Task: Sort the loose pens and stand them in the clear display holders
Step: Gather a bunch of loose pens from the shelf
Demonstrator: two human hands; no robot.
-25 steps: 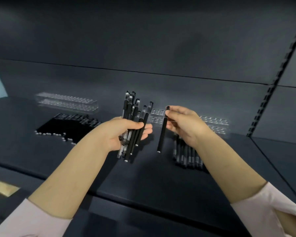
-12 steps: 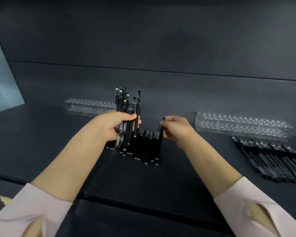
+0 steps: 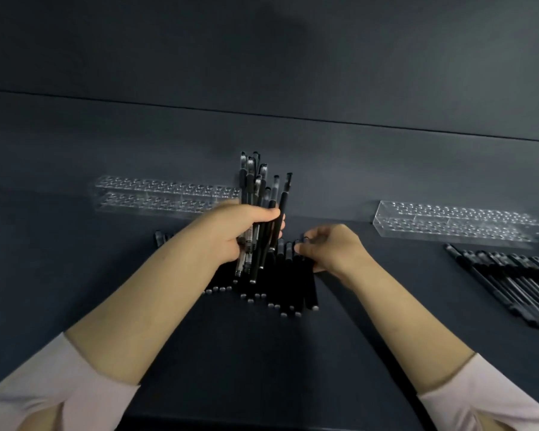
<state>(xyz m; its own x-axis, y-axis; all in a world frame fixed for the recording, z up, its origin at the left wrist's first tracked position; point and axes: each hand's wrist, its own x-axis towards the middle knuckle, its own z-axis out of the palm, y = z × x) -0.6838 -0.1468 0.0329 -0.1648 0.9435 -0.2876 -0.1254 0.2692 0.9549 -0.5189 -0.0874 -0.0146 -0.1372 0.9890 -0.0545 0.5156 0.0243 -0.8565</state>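
Pen row (image 3: 293, 284) lies flat on worktop (image 3: 262, 368), long axes running away from the person, far ends directly under right hand (image 3: 332, 248). Right fingers (image 3: 307, 244) are curled together over those far ends at the row's right edge; blur hides whether they pinch a pen or only touch. Wrist is low, forearm angled in from the right.

Left hand (image 3: 240, 227) sits just left of them, raised. Its fingers are clamped round pen bundle (image 3: 262, 194), held near upright with lower ends over the row.

Right hand is nearer the row's free edge, so the next pick or lay-down likely falls to it.

Left holder (image 3: 156, 194) is behind and left of the left fingers, right holder (image 3: 448, 225) well right of the right fingers. No pens stand in either. Second pen row (image 3: 517, 284) lies flat, well right, in front of that holder.
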